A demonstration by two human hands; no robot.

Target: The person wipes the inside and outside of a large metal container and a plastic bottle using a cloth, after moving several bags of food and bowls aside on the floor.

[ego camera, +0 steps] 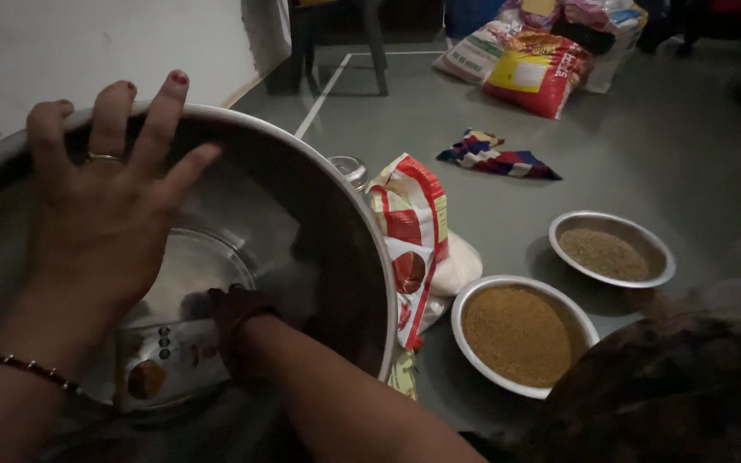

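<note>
Left hand [100,223] spread, fingers splayed over rim of large steel pot [336,231] on floor; right hand [233,317] inside pot, grip cannot be told; two bowls of grain [516,334] beside, red-and-white bag [413,231] touching pot

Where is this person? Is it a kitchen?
Probably a home floor used for preparing food, not a proper kitchen: a big steel pot, bowls of grain on the grey floor, and sacks piled behind.

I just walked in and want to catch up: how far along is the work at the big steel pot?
Looks done: two steel bowls on the floor already hold brownish grain. In hand: the left hand steadies the large pot at its rim while the right hand reaches deep inside. Left: the red-and-white bag beside the pot lies partly full.
</note>
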